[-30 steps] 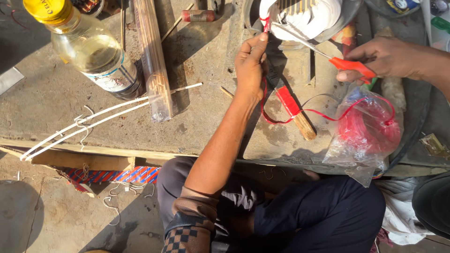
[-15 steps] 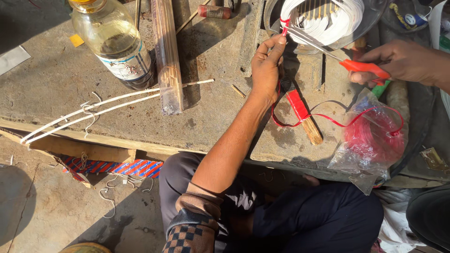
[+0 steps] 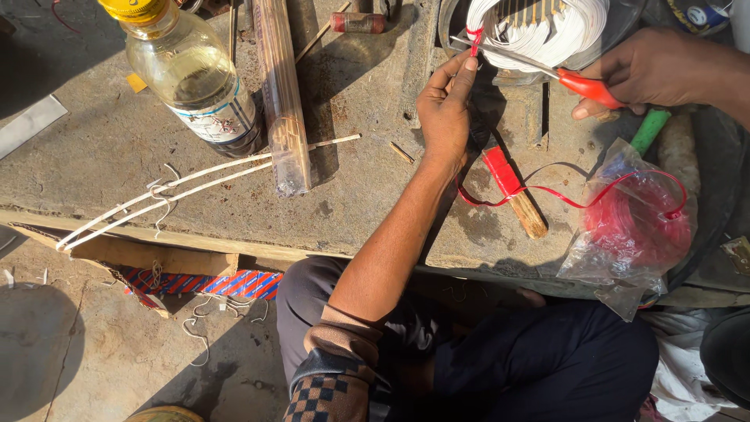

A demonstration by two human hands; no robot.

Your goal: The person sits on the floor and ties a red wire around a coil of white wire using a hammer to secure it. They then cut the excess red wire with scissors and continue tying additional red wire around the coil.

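Head view. We see a rough, pitted stone slab (image 3: 109, 156) carrying a glass bottle (image 3: 195, 78) with a yellow cap, a clear sleeve of thin sticks (image 3: 281, 101) and a bent white cane frame (image 3: 156, 195). A glossy red ribbon (image 3: 474, 37) lies at the fingertips of our left hand (image 3: 445, 109), against a white wound coil (image 3: 547, 27); its tail trails to a plastic bag (image 3: 633, 227) of red ribbon. The left hand pinches the ribbon end, fingers pressed together. Our right hand (image 3: 656, 66) closes on red-handled scissors (image 3: 547, 69), blades meeting the ribbon.
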